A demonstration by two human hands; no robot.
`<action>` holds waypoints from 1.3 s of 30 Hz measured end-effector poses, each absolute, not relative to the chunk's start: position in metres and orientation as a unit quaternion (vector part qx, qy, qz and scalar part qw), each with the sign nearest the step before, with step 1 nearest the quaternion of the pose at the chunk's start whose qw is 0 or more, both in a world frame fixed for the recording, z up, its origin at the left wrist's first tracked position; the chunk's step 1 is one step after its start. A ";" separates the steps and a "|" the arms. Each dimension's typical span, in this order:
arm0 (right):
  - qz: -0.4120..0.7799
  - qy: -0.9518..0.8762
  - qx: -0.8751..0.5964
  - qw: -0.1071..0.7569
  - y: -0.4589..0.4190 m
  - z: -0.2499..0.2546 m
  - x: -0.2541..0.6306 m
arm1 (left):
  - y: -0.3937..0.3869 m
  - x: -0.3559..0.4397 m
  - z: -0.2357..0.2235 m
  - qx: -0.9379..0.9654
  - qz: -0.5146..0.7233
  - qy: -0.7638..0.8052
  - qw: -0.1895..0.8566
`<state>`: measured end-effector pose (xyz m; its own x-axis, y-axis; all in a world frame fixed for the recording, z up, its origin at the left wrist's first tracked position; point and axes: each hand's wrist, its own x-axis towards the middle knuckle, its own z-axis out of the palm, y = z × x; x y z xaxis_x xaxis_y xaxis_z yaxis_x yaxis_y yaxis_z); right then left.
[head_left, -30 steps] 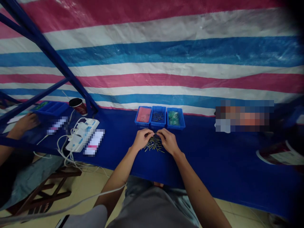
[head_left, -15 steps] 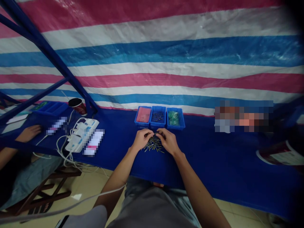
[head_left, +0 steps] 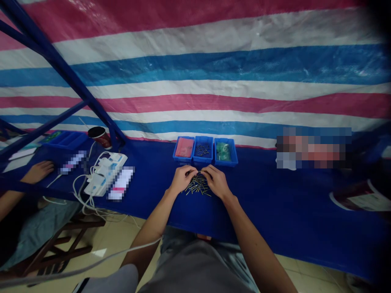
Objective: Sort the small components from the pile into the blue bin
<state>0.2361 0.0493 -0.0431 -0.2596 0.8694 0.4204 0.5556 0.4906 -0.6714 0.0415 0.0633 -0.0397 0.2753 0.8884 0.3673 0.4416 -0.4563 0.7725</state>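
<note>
My left hand and my right hand face each other over a loose pile of thin metallic sticks, like long nails or pins. Both are closed in a pinch, thumbs against fingers. Between the two fingertips something small and thin shows, too small to name. Just beyond the hands stand three blue bins side by side. In the left bin are pink packets. Dark thin pieces lie in the middle bin, and green packets in the right one.
Left on the blue table are a white power strip with tangled cables, a blurred phone and a dark red cup. Another person's hand rests further left. A cup lies at right. Striped sheeting hangs behind.
Almost nothing differs. Both hands keep their pinch above the pile, with at most a very slight shift of the right fingers.
</note>
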 end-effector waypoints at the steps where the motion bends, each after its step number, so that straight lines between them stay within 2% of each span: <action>1: 0.196 -0.769 -0.466 0.391 0.049 -0.043 0.236 | 0.063 0.041 -0.040 0.750 0.406 0.444 0.274; 11: 0.167 -0.775 -0.491 0.361 0.048 -0.040 0.235 | 0.063 0.042 -0.039 0.749 0.410 0.439 0.278; 19: 0.213 -0.747 -0.483 0.404 0.048 -0.041 0.236 | 0.064 0.041 -0.041 0.751 0.405 0.444 0.272; 39: 0.196 -0.775 -0.465 0.381 0.051 -0.047 0.237 | 0.063 0.041 -0.039 0.751 0.407 0.443 0.272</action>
